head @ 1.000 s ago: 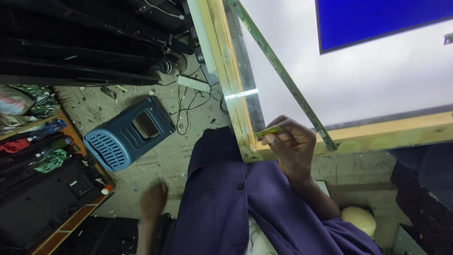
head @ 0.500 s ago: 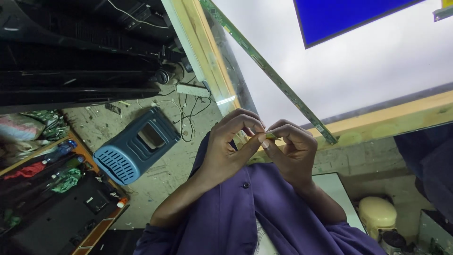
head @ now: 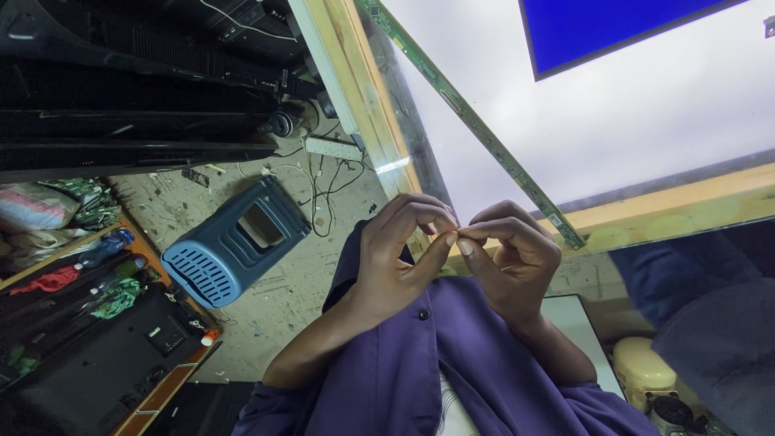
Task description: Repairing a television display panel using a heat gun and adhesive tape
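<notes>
Head view: left hand (head: 395,258) and right hand (head: 513,258) meet fingertip to fingertip, pinched shut on something too small to identify, just near of the green strip (head: 472,121) on the white panel (head: 646,121). Fine fingertip work; steady grip needed.

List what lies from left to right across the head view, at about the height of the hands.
Orange-edged shelf of clutter → blue plastic box with a grille → left hand → right hand → blue sleeve of another person.
</notes>
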